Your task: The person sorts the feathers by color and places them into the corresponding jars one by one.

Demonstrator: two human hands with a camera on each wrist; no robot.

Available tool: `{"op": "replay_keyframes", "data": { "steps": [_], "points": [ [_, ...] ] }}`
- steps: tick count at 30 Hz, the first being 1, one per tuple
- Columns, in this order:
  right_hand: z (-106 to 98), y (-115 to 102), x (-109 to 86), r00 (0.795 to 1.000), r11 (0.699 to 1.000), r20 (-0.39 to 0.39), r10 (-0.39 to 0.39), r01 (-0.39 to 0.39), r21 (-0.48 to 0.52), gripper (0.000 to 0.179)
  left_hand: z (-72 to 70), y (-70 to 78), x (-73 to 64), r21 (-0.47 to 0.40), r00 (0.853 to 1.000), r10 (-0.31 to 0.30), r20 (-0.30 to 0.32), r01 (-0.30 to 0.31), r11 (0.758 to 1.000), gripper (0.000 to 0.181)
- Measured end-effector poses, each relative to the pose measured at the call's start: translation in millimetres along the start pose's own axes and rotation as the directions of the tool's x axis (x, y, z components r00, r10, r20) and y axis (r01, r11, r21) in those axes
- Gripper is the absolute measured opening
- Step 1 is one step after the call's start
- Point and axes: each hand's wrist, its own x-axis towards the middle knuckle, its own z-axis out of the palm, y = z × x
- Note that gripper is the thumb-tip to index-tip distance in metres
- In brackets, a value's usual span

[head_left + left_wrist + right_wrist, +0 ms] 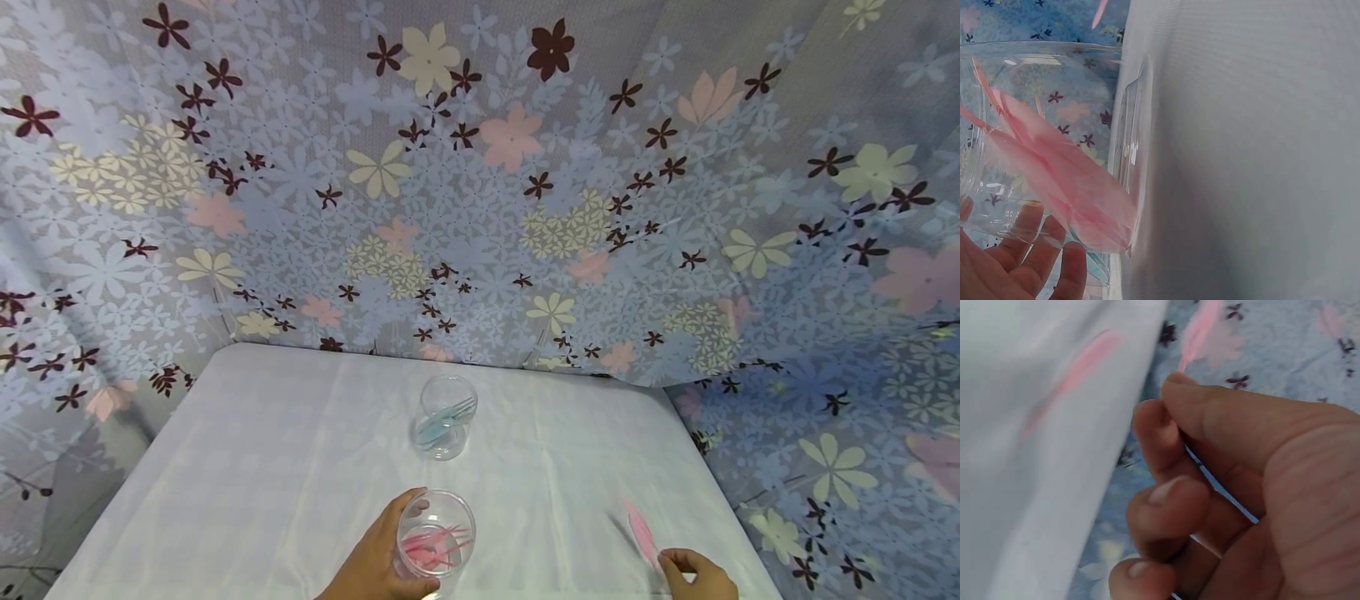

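Note:
My left hand [386, 550] grips a clear plastic cup [437, 500] at the near edge of the table. Several pink feathers [1063, 169] lean inside it, quills towards the mouth. In the left wrist view the fingers curl along the cup's side. Off to the right, thumb and index finger of my right hand [693, 573] pinch a pink feather [1200, 331] by its quill, the vane pointing away from the hand. In the right wrist view another pink feather shape [1079, 372] shows against the white cloth, somewhat blurred.
Beyond the held cup stands a second clear cup [447, 387] with several pale blue, feather-like pieces [442, 423] in it. White cloth [262, 467] covers the table. A floral curtain [480, 208] hangs behind and along the sides.

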Motion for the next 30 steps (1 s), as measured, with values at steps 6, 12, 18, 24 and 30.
{"op": "replay_keyframes", "data": {
  "steps": [6, 12, 18, 24, 30],
  "points": [
    [-16.8, -44.2, -19.0, 0.992, 0.993, -0.061, -0.113, 0.115, 0.033, 0.030, -1.4, 0.6, 1.5, 0.006, 1.000, -0.018, 0.006, 0.018, 1.000, 0.108],
    [-18.1, -81.6, -43.5, 0.943, 0.952, -0.180, -0.281, 0.298, 0.074, 0.011, 5.0, -5.7, -2.4, 0.052, 0.995, 0.090, -0.042, -0.088, 0.995, 0.110],
    [-12.7, -114.5, -63.0, 0.847, 0.845, -0.234, -0.477, 0.516, 0.145, 0.012, 8.5, -12.2, -3.2, 0.140, 0.971, 0.225, -0.078, -0.213, 0.967, 0.112],
    [-5.2, -148.5, -75.0, 0.772, 0.730, -0.161, -0.614, 0.634, 0.255, 0.022, 1.7, -4.6, -0.9, 0.095, 0.998, 0.050, -0.030, -0.047, 0.994, 0.111],
    [5.5, -172.2, -84.1, 0.663, 0.593, -0.110, -0.740, 0.722, 0.357, 0.019, 1.4, -4.9, 1.1, 0.082, 0.997, 0.079, -0.016, -0.078, 0.994, 0.110]
  ]
}}
